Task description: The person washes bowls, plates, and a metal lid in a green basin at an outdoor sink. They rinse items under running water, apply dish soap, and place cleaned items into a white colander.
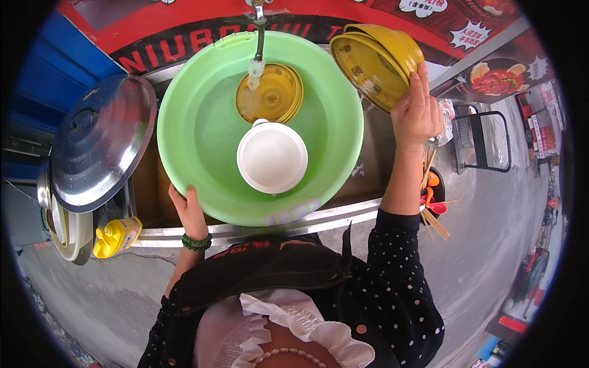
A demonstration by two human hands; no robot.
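Observation:
A light green plastic basin (333, 184) with water in it stands in front of me. My left hand (189, 214) grips its near-left rim, thumb over the edge. Raised past the basin's far-right rim, my right hand (416, 117) holds several nested yellow bowls (378, 60), tilted on their side. Inside the basin lies a stack of yellow dishes (271, 94) with dark printed marks. Water runs onto them from the tap's clear nozzle (256, 69). Nearer to me sits a round white bowl (272, 158), close against the yellow stack.
A metal sink (368, 170) lies beneath the basin. To the left are a large steel lid (103, 142) and a yellow squeeze bottle (117, 237). Right of my forearm, a dark container (440, 184) holds sticks and spoons. A folding trolley (483, 140) stands beyond on the floor.

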